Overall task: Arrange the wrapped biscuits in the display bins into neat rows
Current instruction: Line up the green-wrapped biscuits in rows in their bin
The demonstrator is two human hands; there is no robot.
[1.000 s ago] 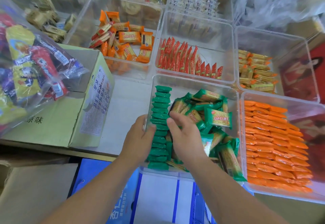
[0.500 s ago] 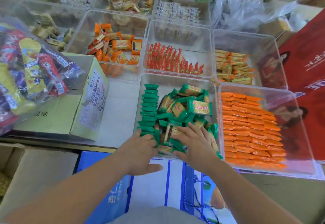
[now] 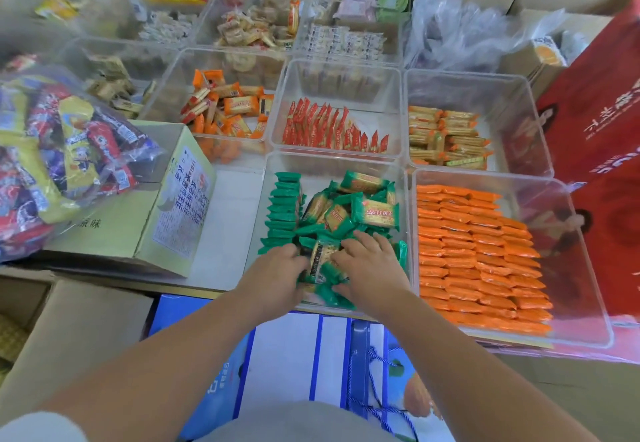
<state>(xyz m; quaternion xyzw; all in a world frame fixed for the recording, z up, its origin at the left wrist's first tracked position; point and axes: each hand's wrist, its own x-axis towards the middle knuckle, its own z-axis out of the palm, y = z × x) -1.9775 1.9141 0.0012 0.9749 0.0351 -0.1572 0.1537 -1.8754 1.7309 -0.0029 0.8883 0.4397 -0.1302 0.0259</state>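
A clear bin [image 3: 332, 156] in front of me holds green-wrapped biscuits. One neat row of green packets [image 3: 284, 207] stands on edge along its left side. To the right of that row, a loose pile of green packets [image 3: 360, 211] fills the bin. My left hand [image 3: 277, 277] is at the near end of the row, its fingers curled round a few packets. My right hand [image 3: 369, 263] lies on the near part of the pile with its fingers spread. A packet [image 3: 322, 254] shows between the two hands.
A bin of orange packets in tidy rows [image 3: 478, 254] sits to the right. Behind are bins of red packets [image 3: 332, 129] and mixed biscuits. A cardboard box [image 3: 138, 213] with a snack bag [image 3: 52, 150] stands left, a red carton [image 3: 595, 112] right, a blue carton [image 3: 287, 355] below.
Both hands drew back to the near end of the green bin and closed in on the packets there. The camera lifted, showing more bins behind.
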